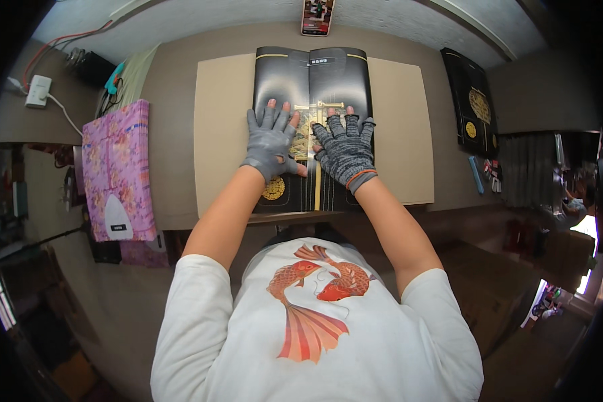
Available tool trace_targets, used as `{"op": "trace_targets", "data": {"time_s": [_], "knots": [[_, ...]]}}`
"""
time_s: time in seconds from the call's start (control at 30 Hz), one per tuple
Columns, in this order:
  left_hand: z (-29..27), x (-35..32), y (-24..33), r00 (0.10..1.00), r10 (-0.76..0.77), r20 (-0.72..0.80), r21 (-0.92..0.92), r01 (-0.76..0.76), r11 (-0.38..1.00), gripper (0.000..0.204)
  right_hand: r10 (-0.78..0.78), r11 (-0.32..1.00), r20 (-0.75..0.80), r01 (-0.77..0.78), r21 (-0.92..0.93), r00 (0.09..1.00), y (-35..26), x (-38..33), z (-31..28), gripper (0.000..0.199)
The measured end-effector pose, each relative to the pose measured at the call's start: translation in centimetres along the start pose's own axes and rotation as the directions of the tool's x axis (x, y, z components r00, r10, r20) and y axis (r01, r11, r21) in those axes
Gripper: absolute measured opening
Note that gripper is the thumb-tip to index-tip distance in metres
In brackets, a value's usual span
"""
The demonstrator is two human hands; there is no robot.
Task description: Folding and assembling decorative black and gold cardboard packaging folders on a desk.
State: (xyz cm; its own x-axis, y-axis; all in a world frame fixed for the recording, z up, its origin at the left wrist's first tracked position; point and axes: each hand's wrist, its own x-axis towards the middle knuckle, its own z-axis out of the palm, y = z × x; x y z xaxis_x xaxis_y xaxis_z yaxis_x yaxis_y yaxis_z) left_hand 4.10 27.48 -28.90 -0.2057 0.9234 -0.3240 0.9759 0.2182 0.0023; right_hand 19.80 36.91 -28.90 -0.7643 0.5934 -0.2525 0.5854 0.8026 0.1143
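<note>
A glossy black folder-like sheet with gold print lies spread on tan cardboard, with a crease or seam running down its middle. My left hand, in a grey glove with bare fingertips, rests flat on the left half, fingers apart and thumb toward the seam. On the right half my right hand, in a mottled dark grey fingerless glove with an orange cuff edge, lies flat with spread fingers. Both palms touch the black sheet and cover part of its gold pattern. Neither hand grips anything.
Purple floral packages are stacked at the table's left. Farther back are teal-handled scissors and a white power socket. A phone stands at the far edge. More black-and-gold material and a blue tool lie at right.
</note>
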Motion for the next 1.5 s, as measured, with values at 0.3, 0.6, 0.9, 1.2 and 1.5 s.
{"op": "trace_targets", "data": {"time_s": [0.3, 0.6, 0.9, 1.2, 1.5], "knots": [[-0.6, 0.0, -0.3, 0.998, 0.043, 0.053, 0.046, -0.046, 0.998, 0.146, -0.054, 0.998, -0.029, 0.054, -0.022, 0.998, 0.5, 0.0, 1.4, 0.058], [-0.3, 0.0, -0.7, 0.997, 0.069, 0.024, 0.049, -0.070, 0.996, 0.143, -0.079, 0.996, -0.068, 0.077, -0.034, 0.995, 0.3, 0.4, 2.3, 0.069], [0.0, -0.2, -0.7, 0.996, 0.086, 0.012, 0.028, -0.087, 0.996, 0.147, -0.090, 0.996, -0.096, 0.092, 0.016, 0.991, 0.5, 0.3, 2.8, 0.073], [-1.4, 0.5, -0.3, 0.991, 0.047, 0.121, 0.018, -0.050, 0.999, 0.135, -0.090, 0.996, -0.053, 0.090, -0.003, 0.995, 0.6, 0.9, 2.8, 0.080], [-1.0, 0.2, -0.2, 0.995, 0.058, 0.080, -0.028, -0.056, 0.998, 0.135, -0.103, 0.995, -0.082, 0.102, -0.016, 0.991, 0.6, 0.6, 3.2, 0.080]]}}
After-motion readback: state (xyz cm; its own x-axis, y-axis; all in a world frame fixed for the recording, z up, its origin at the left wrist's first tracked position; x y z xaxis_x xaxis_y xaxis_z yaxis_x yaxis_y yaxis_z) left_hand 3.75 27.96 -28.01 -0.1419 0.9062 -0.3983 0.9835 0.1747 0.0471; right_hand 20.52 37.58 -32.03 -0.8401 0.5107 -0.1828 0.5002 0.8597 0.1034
